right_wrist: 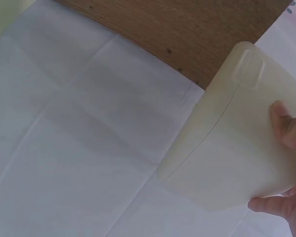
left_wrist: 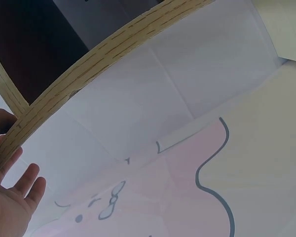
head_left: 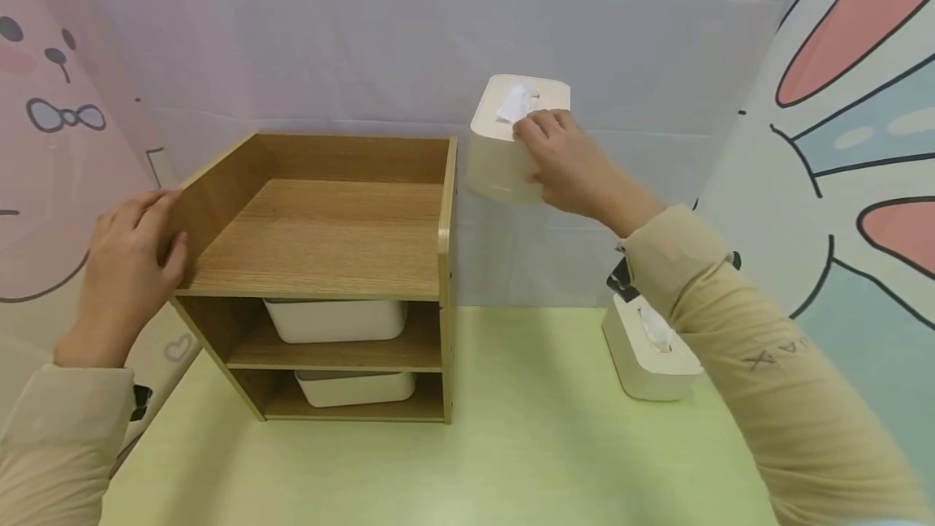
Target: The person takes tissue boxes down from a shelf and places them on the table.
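My right hand [head_left: 573, 169] holds a cream tissue box [head_left: 500, 161] up in the air, just right of a wooden shelf unit [head_left: 329, 234]. White tissue pokes out of the slot in its lid. In the right wrist view, thumb and fingers spread around the end of the tissue box [right_wrist: 222, 143], beside the shelf's brown side panel [right_wrist: 187, 29]. At the shelf's left side, my left hand [head_left: 127, 266] grips the top edge of the side panel, thumb inside and fingers outside. The left wrist view shows the panel edge [left_wrist: 103, 59] between thumb and fingers.
Two cream bins sit in the shelf's lower compartments, an upper bin [head_left: 336, 321] and a lower bin [head_left: 358, 390]. A second tissue box [head_left: 653, 368] stands on the green table [head_left: 526, 445] at the right, partly behind my right sleeve. Printed cloth walls [head_left: 351, 47] enclose the table.
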The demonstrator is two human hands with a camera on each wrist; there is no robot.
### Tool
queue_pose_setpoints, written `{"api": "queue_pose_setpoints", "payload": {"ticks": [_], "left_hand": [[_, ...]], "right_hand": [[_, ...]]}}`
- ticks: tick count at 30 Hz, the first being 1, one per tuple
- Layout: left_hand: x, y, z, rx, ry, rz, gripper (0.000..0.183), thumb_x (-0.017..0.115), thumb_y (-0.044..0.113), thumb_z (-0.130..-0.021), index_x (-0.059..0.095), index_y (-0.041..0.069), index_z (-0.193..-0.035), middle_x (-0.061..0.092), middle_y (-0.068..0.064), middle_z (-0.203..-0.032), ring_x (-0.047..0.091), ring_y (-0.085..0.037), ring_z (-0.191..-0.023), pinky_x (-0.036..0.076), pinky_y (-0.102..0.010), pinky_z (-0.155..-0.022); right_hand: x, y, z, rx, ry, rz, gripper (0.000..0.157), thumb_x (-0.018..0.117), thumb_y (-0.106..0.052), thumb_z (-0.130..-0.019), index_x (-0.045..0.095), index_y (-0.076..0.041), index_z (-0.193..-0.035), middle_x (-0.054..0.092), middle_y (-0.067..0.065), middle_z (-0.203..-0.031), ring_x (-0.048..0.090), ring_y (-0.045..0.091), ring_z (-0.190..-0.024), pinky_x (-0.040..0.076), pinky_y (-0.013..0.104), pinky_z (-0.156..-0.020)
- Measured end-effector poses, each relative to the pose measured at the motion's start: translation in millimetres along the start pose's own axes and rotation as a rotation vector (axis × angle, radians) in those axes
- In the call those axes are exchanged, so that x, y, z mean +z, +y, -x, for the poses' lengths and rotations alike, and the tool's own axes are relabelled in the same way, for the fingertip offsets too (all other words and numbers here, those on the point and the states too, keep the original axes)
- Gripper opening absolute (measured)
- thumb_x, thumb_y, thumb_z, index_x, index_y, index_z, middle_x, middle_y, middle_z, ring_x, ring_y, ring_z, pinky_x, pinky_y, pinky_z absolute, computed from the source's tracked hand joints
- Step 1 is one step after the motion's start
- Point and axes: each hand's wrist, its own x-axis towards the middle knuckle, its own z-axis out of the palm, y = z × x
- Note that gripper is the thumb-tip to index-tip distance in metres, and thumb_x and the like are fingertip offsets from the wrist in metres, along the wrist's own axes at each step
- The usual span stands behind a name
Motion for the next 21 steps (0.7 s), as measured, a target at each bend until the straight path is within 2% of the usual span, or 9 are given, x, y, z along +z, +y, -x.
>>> {"api": "queue_pose_setpoints", "payload": {"ticks": [8, 15, 21], "left_hand": [[0.5, -0.2, 0.3, 0.005, 0.009, 0.001, 0.048, 0.054, 0.001, -0.081, 0.05, 0.002, -0.129, 0.051, -0.025, -0.123, 0.042, -0.048, -0.109, 0.029, -0.051, -0.101], [0.7, -0.1, 0.3, 0.005, 0.005, -0.003, 0.048, 0.054, 0.001, -0.081, 0.049, 0.002, -0.129, 0.051, -0.025, -0.123, 0.042, -0.048, -0.109, 0.028, -0.05, -0.101], [0.8, -0.2, 0.5, -0.002, 0.003, -0.004, 0.048, 0.054, 0.001, -0.081, 0.049, 0.002, -0.129, 0.051, -0.026, -0.123, 0.042, -0.048, -0.109, 0.028, -0.051, -0.1]], "right_hand": [[27.3, 15, 32, -0.026, 0.02, 0.042, 0.042, 0.067, 0.0, -0.074, 0.048, 0.002, -0.111, 0.052, 0.022, -0.114, 0.047, 0.042, -0.108, 0.04, 0.049, -0.096], [62.2, 24, 62, -0.047, 0.02, 0.035, 0.042, 0.067, 0.001, -0.072, 0.049, 0.003, -0.11, 0.054, 0.024, -0.112, 0.048, 0.042, -0.106, 0.041, 0.049, -0.096], [91.9, 27, 90, -0.034, -0.014, 0.003, 0.043, 0.067, -0.001, -0.075, 0.048, 0.004, -0.113, 0.052, 0.025, -0.115, 0.047, 0.042, -0.11, 0.039, 0.049, -0.098]]}}
